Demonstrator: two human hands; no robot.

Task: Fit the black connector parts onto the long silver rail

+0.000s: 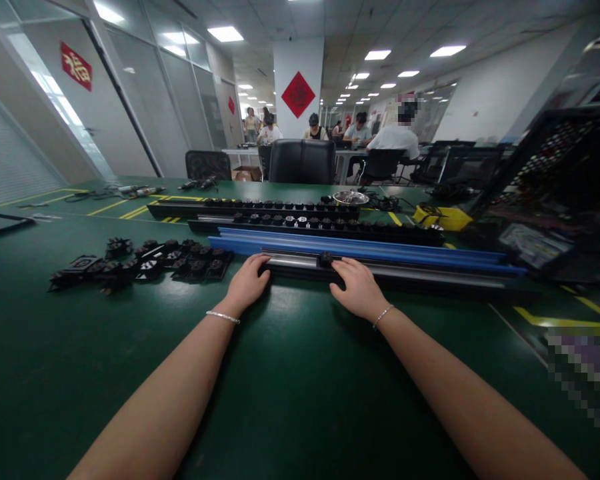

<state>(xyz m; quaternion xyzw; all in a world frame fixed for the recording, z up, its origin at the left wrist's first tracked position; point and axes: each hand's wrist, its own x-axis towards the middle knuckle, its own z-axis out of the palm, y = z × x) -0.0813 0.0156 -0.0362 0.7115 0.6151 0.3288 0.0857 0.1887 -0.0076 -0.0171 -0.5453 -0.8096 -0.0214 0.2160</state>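
A long black rail (300, 261) with a silvery inner channel lies across the table in front of me. My left hand (247, 285) grips its left end, fingers over the top and thumb on the near side. Farther right, my right hand (359, 288) holds the same rail in a similar way. Its fingertips are beside a small black block-like part (325, 259) that sits on the channel; whether they touch it I cannot tell. Directly behind lies a blue rail (380, 250). Several loose black parts (150, 263) are grouped to the left of my left hand.
Two more black rails bearing rows of small parts, one nearer (360, 230) and one farther (180, 210), lie behind the blue rail. Beyond them are a metal dish (351, 198) and a yellow tray (443, 218). A dark perforated structure (545, 160) rises at right. Several people sit in the background.
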